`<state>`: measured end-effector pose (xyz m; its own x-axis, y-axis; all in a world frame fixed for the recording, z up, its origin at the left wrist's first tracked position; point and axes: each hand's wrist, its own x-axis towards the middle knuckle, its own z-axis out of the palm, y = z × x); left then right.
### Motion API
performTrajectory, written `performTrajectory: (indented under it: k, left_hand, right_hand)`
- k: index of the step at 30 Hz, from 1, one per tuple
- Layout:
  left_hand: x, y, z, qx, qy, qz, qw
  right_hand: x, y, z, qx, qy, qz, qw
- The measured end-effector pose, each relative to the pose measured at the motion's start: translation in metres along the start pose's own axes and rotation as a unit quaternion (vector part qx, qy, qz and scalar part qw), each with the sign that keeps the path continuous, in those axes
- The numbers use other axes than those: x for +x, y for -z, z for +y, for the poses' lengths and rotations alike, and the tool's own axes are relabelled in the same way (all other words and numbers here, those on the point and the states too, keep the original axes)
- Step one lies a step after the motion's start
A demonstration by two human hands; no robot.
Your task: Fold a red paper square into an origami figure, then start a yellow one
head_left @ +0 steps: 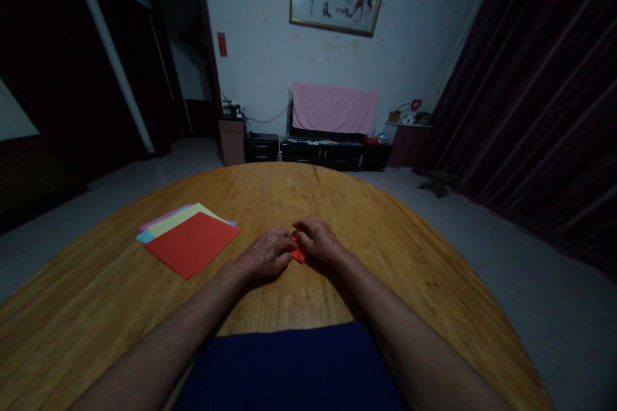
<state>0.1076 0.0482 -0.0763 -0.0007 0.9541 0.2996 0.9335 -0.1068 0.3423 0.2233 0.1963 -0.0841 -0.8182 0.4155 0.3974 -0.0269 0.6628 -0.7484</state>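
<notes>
Between my two hands, low over the wooden table, is a small piece of folded red paper [299, 251]. My left hand [270, 253] has its fingers curled onto the paper's left side. From the right, my right hand [317, 239] grips the same paper with bent fingers and thumb. Much of the paper is hidden under the fingers, so its full shape does not show. Left of my hands lies a fanned stack of coloured paper sheets [193, 245], red on top, with yellow, blue and pinkish-purple edges beneath.
The round wooden table [385, 282] spreads out in front of me, its curved edge on the far side. Beyond stand a black TV cabinet [332, 157] and a screen draped with a pink cloth [335, 108]. Dark curtains [520, 90] hang at the right.
</notes>
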Motion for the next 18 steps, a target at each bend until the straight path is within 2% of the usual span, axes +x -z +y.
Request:
performTrajectory:
  k: [5,10,14,18]
  left_hand:
    - [0.002,0.001,0.001,0.015,0.01,0.001,1.0]
    - [0.002,-0.004,-0.003,0.029,-0.019,0.005,0.999]
    - [0.002,-0.009,-0.002,0.056,0.018,0.018,0.998]
    - [0.003,-0.011,-0.001,0.055,0.043,0.04,0.997]
  right_hand:
    - [-0.011,0.024,-0.004,0.089,-0.113,-0.104,0.984]
    - [-0.015,0.035,-0.01,0.044,-0.11,-0.166,0.979]
    - [-0.015,0.035,-0.011,-0.028,-0.076,-0.163,0.983]
    - [-0.018,0.035,-0.01,-0.011,-0.058,-0.149,0.987]
